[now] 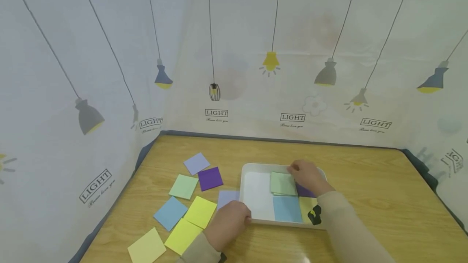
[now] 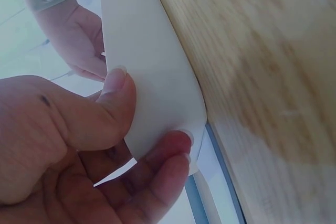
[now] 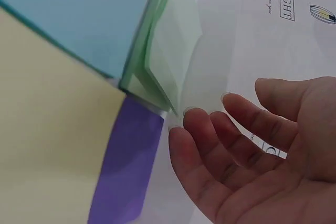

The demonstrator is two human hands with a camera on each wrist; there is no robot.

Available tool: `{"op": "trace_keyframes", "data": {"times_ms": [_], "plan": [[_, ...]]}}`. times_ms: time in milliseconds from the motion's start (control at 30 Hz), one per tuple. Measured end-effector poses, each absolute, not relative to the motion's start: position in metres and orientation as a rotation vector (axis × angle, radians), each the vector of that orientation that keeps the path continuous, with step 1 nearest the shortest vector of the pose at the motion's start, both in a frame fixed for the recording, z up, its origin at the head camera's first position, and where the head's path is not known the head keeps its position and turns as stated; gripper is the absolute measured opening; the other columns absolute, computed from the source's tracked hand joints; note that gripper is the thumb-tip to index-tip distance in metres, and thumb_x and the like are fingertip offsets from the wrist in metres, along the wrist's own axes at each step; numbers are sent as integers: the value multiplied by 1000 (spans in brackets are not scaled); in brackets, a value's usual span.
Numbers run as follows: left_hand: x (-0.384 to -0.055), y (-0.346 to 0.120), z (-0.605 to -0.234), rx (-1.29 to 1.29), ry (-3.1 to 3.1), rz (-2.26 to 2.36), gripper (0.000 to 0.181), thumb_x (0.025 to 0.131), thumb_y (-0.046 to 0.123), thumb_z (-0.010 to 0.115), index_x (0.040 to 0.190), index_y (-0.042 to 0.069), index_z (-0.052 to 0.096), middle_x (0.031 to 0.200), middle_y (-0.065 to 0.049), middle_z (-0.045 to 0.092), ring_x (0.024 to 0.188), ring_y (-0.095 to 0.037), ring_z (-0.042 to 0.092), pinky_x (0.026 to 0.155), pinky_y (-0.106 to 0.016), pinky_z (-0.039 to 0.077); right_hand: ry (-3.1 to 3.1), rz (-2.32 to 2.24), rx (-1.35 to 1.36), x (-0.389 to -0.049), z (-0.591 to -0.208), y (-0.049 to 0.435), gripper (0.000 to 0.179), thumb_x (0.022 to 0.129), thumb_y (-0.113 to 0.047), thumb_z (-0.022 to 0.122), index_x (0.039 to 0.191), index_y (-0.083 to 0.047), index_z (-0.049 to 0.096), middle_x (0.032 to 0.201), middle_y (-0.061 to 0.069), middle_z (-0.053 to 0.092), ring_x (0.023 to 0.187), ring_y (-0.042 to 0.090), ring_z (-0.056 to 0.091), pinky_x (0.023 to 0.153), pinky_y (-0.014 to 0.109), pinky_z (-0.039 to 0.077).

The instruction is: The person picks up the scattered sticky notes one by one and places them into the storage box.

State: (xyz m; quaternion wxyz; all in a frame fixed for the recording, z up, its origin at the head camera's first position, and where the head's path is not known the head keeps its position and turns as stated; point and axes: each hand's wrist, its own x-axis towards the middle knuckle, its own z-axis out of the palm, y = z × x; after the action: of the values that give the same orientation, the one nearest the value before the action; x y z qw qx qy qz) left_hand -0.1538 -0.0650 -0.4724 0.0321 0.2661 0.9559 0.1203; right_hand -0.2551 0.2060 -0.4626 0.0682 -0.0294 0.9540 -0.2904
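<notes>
A white tray (image 1: 256, 194) holds square sticky notes in stacks: light green notes (image 1: 282, 182), purple notes (image 1: 304, 191), blue notes (image 1: 287, 209) and pale yellow notes (image 1: 305, 208). My left hand (image 1: 229, 221) grips the tray's near left corner, thumb on the rim and fingers around the wall (image 2: 152, 61). Over the far side of the tray is my right hand (image 1: 308, 175), partly covering the purple stack. In the right wrist view its fingers are loosely bent, thumb apart, fingertips right by the corner of the top green note (image 3: 176, 45), which stands slightly lifted.
Loose notes lie on the wooden table (image 1: 384, 198) left of the tray: lavender (image 1: 196, 163), purple (image 1: 210, 178), green (image 1: 184, 186), blue (image 1: 170, 213), and several yellow ones (image 1: 200, 212). Another lavender note (image 1: 227, 198) lies against the tray's left side. Lamp-printed cloth (image 1: 248, 104) encloses the table.
</notes>
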Motion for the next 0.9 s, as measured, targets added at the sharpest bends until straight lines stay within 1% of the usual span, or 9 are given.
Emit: {"op": "trace_keyframes", "data": {"times_ms": [100,200,267,433,667,767,900], "plan": [[-154,-65,-474,818,2951,374,11,88,20,75,77,17,78,72,7,67,65,-5,52,65,-23,49,2900,-862,-109,-252,-459,213,32,103,-26,54,114,1,68,106,15,71,96,29,66,85,48,56],[-154,-64,-475,819,2957,380,12,88,19,75,77,17,78,71,7,66,64,-5,50,63,-23,48,2902,-876,-111,-247,-455,220,34,103,-27,54,116,1,67,108,16,71,99,32,66,87,50,55],[-155,-64,-476,815,2953,383,12,88,19,75,77,17,78,71,7,65,64,-5,49,64,-23,48,2906,-879,-110,-243,-453,225,32,103,-27,54,114,0,68,106,15,71,97,30,66,86,49,55],[-156,-64,-478,811,2937,388,13,89,19,74,77,16,78,71,7,64,64,-6,48,64,-23,48,2921,-881,-138,-234,-448,234,28,102,-24,55,108,0,68,96,11,70,86,23,63,76,42,54],[-156,-65,-477,807,2926,398,14,90,20,74,77,15,78,70,7,63,63,-5,46,62,-23,46,2905,-909,-160,-220,-444,240,29,103,-24,55,110,1,67,101,14,70,90,25,65,78,45,56],[-155,-64,-476,803,2924,395,14,90,20,74,77,15,78,71,7,64,63,-5,47,63,-23,47,2898,-918,-155,-213,-444,243,26,103,-24,55,107,-1,67,97,11,70,85,21,62,72,39,54],[-155,-64,-474,800,2924,389,12,90,20,74,79,15,79,73,7,66,64,-5,48,64,-23,48,2908,-919,-164,-202,-444,248,24,103,-24,56,101,-4,68,89,7,68,78,18,56,66,32,48]]}}
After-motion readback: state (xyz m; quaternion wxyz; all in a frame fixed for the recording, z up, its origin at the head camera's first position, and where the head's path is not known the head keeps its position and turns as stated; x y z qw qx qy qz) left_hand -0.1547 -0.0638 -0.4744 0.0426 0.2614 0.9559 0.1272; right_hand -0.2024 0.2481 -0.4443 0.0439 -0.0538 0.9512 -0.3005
